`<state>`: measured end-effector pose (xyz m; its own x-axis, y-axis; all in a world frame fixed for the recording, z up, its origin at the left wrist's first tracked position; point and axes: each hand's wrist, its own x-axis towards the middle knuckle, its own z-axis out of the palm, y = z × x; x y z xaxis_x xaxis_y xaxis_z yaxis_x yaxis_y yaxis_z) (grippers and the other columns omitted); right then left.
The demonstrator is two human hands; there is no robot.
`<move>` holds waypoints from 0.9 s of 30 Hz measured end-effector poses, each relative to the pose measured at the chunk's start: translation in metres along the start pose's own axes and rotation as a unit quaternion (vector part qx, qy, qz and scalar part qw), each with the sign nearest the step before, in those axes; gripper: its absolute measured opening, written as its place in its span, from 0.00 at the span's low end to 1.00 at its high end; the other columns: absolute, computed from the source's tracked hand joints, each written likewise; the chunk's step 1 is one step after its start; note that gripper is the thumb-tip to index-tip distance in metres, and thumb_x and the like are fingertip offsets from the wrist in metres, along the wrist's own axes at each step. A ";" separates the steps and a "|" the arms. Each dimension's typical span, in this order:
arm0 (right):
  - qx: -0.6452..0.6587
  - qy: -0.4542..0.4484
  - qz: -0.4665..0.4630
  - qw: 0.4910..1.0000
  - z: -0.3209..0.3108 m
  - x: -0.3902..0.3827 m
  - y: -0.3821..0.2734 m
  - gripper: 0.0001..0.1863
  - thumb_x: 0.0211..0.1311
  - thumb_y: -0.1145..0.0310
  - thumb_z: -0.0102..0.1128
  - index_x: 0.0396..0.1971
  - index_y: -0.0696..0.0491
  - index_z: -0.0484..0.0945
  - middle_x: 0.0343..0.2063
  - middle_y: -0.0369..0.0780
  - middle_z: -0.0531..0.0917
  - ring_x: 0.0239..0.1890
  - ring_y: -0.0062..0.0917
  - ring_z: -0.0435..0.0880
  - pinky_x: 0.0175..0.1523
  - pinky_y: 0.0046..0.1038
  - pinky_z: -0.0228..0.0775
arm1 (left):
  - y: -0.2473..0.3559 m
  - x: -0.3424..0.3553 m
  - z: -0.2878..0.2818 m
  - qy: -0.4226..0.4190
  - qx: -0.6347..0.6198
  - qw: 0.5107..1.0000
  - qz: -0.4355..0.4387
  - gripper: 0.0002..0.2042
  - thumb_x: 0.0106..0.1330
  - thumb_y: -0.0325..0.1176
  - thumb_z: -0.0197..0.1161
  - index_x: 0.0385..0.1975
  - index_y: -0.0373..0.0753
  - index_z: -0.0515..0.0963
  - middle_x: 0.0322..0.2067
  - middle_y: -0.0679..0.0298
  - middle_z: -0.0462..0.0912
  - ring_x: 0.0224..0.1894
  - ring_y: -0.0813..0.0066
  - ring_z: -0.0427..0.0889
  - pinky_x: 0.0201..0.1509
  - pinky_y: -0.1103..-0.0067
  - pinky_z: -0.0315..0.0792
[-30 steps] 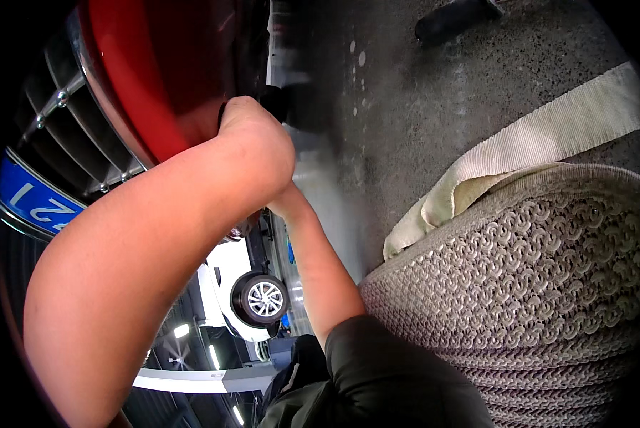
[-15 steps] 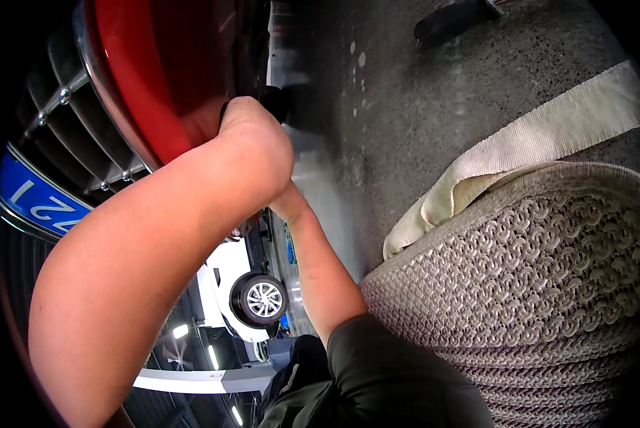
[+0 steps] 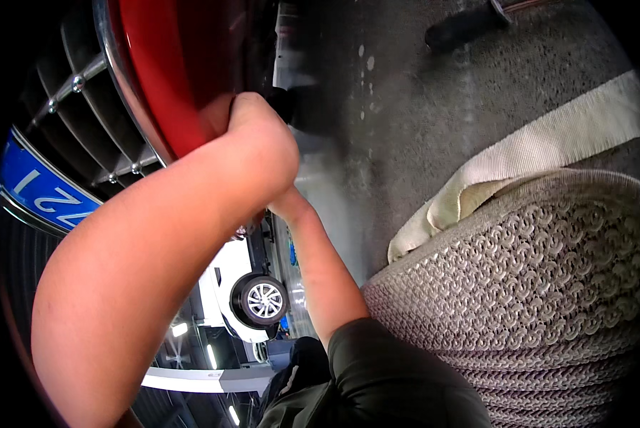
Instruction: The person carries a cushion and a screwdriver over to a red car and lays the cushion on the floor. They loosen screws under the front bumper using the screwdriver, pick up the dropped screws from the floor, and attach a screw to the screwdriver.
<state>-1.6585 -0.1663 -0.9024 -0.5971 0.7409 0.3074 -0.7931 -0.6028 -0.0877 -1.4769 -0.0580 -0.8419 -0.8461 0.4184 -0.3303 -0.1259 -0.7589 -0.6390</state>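
My left forearm crosses from the lower left, and its bent wrist and left hand (image 3: 266,132) are up against the red car bodywork (image 3: 156,85). The fingers are out of sight beyond the hand. From a dark sleeve (image 3: 398,371) my right forearm rises to meet it, with the visible part of my right hand (image 3: 285,203) behind the left wrist. Its fingers are hidden too. Beside the red panel are a chrome-trimmed grille (image 3: 77,84) and a blue number plate (image 3: 49,189).
At right lies a large beige-grey knitted-looking thing (image 3: 534,264) with a pale webbing strap (image 3: 534,146) along its edge. A black handle-like object (image 3: 469,28) is on the dark speckled floor (image 3: 420,128). A white car (image 3: 223,285) with a silver wheel (image 3: 264,299) stands beyond my arms.
The view has shifted slightly, so the grille, red panel, black object and strap sit a little to the right and mostly lower. My hands keep nearly the same pose against the bodywork.
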 end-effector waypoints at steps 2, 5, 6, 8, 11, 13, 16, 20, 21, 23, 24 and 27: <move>0.028 -0.024 -0.031 0.999 0.010 0.002 0.003 0.19 0.73 0.66 0.52 0.55 0.63 0.78 0.56 0.52 0.83 0.63 0.39 0.79 0.67 0.33 0.65 | -0.005 0.001 0.007 -0.021 0.008 1.000 0.001 0.19 0.66 0.42 0.64 0.55 0.48 0.86 0.56 0.64 0.86 0.59 0.68 0.84 0.58 0.71 0.75; 0.018 0.006 -0.057 0.998 0.014 0.005 0.029 0.18 0.73 0.68 0.49 0.53 0.64 0.79 0.54 0.54 0.84 0.62 0.41 0.80 0.66 0.34 0.66 | -0.005 0.004 0.003 -0.048 0.017 0.999 -0.014 0.19 0.66 0.43 0.64 0.56 0.47 0.86 0.57 0.65 0.86 0.60 0.68 0.84 0.59 0.69 0.74; 0.017 0.015 -0.062 0.998 0.016 0.008 0.041 0.17 0.73 0.69 0.49 0.52 0.64 0.79 0.54 0.55 0.84 0.61 0.42 0.80 0.66 0.34 0.66 | -0.004 0.006 0.004 -0.047 0.020 0.999 -0.016 0.19 0.66 0.43 0.65 0.56 0.47 0.86 0.58 0.65 0.85 0.61 0.66 0.83 0.59 0.68 0.74; -0.015 0.025 -0.068 0.997 0.012 0.017 0.064 0.17 0.74 0.71 0.46 0.53 0.63 0.79 0.54 0.55 0.84 0.62 0.41 0.80 0.65 0.34 0.67 | -0.003 0.006 0.002 -0.040 0.022 0.999 -0.018 0.19 0.66 0.43 0.65 0.56 0.47 0.86 0.60 0.65 0.84 0.62 0.64 0.82 0.60 0.67 0.74; -0.007 0.005 -0.068 0.998 0.011 0.022 0.068 0.15 0.72 0.74 0.49 0.53 0.61 0.79 0.54 0.54 0.84 0.62 0.41 0.80 0.65 0.35 0.68 | -0.001 0.007 0.005 -0.022 0.002 0.999 -0.026 0.20 0.66 0.44 0.65 0.56 0.47 0.85 0.61 0.65 0.83 0.63 0.64 0.80 0.59 0.64 0.74; -0.013 0.023 -0.067 0.997 0.009 0.024 0.069 0.15 0.71 0.75 0.51 0.54 0.60 0.79 0.54 0.53 0.84 0.61 0.40 0.80 0.65 0.35 0.68 | 0.003 0.014 0.007 0.025 0.003 0.998 -0.059 0.25 0.63 0.51 0.69 0.59 0.50 0.84 0.56 0.61 0.84 0.59 0.62 0.78 0.54 0.63 0.71; -0.001 0.038 -0.092 0.995 0.012 0.024 0.063 0.17 0.69 0.78 0.55 0.56 0.59 0.78 0.55 0.52 0.84 0.62 0.39 0.79 0.66 0.35 0.67 | -0.001 0.012 0.009 0.072 0.066 0.995 -0.020 0.24 0.62 0.50 0.70 0.56 0.49 0.85 0.52 0.63 0.85 0.55 0.66 0.78 0.52 0.66 0.70; 0.081 0.084 -0.133 0.984 0.029 0.005 0.028 0.14 0.74 0.67 0.57 0.51 0.58 0.81 0.53 0.45 0.85 0.64 0.31 0.75 0.68 0.30 0.64 | 0.013 -0.016 0.049 0.363 0.036 0.930 0.044 0.13 0.56 0.42 0.67 0.40 0.46 0.83 0.38 0.67 0.83 0.48 0.69 0.79 0.49 0.73 0.68; 0.106 0.078 -0.143 0.981 0.017 0.000 0.014 0.13 0.75 0.66 0.56 0.48 0.58 0.81 0.49 0.42 0.84 0.59 0.27 0.76 0.65 0.29 0.65 | 0.022 -0.035 0.052 0.461 -0.074 0.879 0.094 0.11 0.53 0.40 0.67 0.34 0.46 0.81 0.36 0.66 0.82 0.45 0.68 0.80 0.46 0.72 0.69; 0.179 0.051 -0.157 0.970 0.009 0.001 0.009 0.14 0.78 0.63 0.53 0.42 0.58 0.82 0.39 0.35 0.83 0.48 0.20 0.77 0.60 0.26 0.67 | 0.040 -0.051 0.098 0.546 -0.211 0.765 0.268 0.09 0.48 0.39 0.68 0.26 0.47 0.76 0.29 0.65 0.78 0.34 0.66 0.80 0.37 0.72 0.69; 0.114 0.060 -0.215 0.968 -0.001 0.009 0.012 0.15 0.78 0.61 0.53 0.41 0.57 0.81 0.38 0.34 0.82 0.47 0.20 0.77 0.59 0.24 0.67 | 0.047 -0.056 0.118 0.521 -0.269 0.757 0.290 0.09 0.48 0.38 0.68 0.24 0.46 0.75 0.27 0.65 0.77 0.30 0.65 0.80 0.33 0.71 0.70; 0.149 0.045 -0.255 0.954 0.014 0.005 -0.013 0.18 0.78 0.55 0.53 0.46 0.55 0.81 0.42 0.32 0.82 0.47 0.16 0.76 0.56 0.21 0.67 | 0.051 -0.057 0.177 0.398 -0.334 0.835 0.179 0.09 0.52 0.40 0.69 0.24 0.46 0.75 0.23 0.67 0.76 0.25 0.65 0.81 0.32 0.67 0.75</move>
<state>-1.6499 -0.1588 -0.8868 -0.1607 0.9748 0.1546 -0.9221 -0.2041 0.3288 -1.5263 -0.2086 -0.7325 -0.1211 0.6259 -0.7704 0.6037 -0.5697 -0.5577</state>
